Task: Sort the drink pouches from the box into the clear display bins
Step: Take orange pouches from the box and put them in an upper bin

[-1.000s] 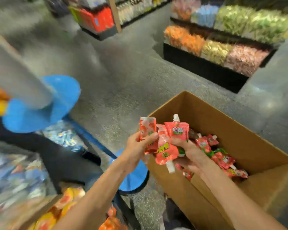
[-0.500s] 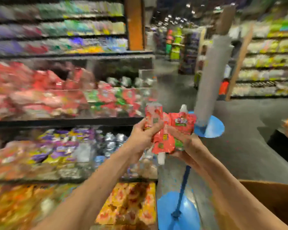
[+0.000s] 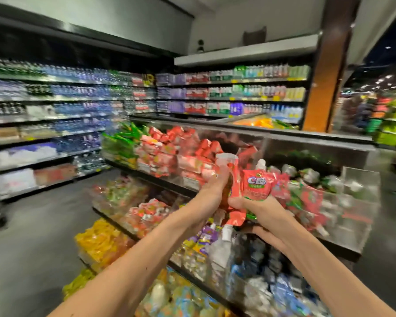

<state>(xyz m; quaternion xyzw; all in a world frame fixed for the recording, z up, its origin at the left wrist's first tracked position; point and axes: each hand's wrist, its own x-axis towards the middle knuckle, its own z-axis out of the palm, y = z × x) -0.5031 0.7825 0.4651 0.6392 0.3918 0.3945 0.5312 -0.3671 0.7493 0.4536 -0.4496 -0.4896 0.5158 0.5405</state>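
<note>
Both hands hold a bunch of red drink pouches (image 3: pixel 254 186) with white spouts, raised in front of the upper tier of clear display bins (image 3: pixel 357 193). My left hand (image 3: pixel 213 191) grips the left side of the bunch. From below on the right, my right hand (image 3: pixel 256 207) grips it, one pouch hanging spout-down between the hands. The bin right behind the hands holds red and green pouches (image 3: pixel 306 197). The box is out of view.
The bin rack has several tiers: red packs (image 3: pixel 169 154) upper left, orange-yellow packs (image 3: pixel 101 243) and blue-silver pouches (image 3: pixel 261 271) lower down. Bottle shelves (image 3: pixel 55 106) line the far wall. Grey floor (image 3: pixel 32 236) lies to the left. A wooden pillar (image 3: pixel 325 76) stands behind.
The view swung from the cardboard box up to the bin rack. Both hands carried the bunch of pouches up and towards the upper bin, keeping the same grip.
</note>
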